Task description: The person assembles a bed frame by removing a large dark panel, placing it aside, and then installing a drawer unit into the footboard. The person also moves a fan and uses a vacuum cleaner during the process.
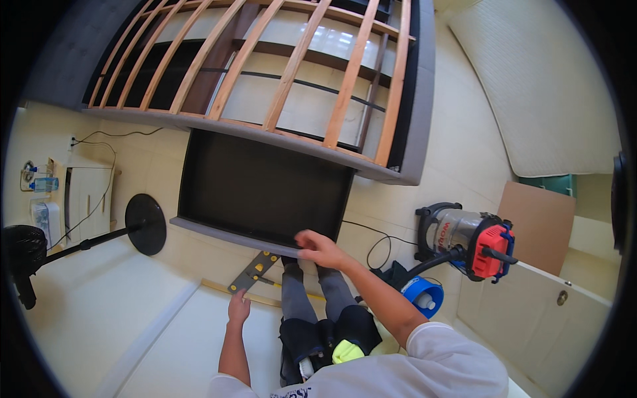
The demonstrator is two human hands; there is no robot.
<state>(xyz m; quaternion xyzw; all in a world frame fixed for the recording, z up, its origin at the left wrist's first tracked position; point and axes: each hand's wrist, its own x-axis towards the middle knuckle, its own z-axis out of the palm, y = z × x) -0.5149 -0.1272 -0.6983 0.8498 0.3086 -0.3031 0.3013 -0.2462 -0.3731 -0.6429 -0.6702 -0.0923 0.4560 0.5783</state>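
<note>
My left hand (239,308) is closed at the near end of a long grey flat head with yellow round knobs (255,270); its exact kind is unclear. A thin yellow bar beside it runs toward my legs. Over the front rim of a pulled-out black drawer (262,179) is my right hand (318,250), its fingers bent and its thumb apart from them. Whether it touches the grey drawer front (225,237) is hard to tell. The drawer sticks out from under a grey bed frame (417,166) with wooden slats (292,73).
At right stand a red-topped vacuum cleaner (491,252) with a black hose and a blue bucket (422,295) holding a white bottle. A mattress (544,86), a brown board (536,225) and a door (531,305) lie beyond. Left is a black round stand base (145,224); cords cross the floor.
</note>
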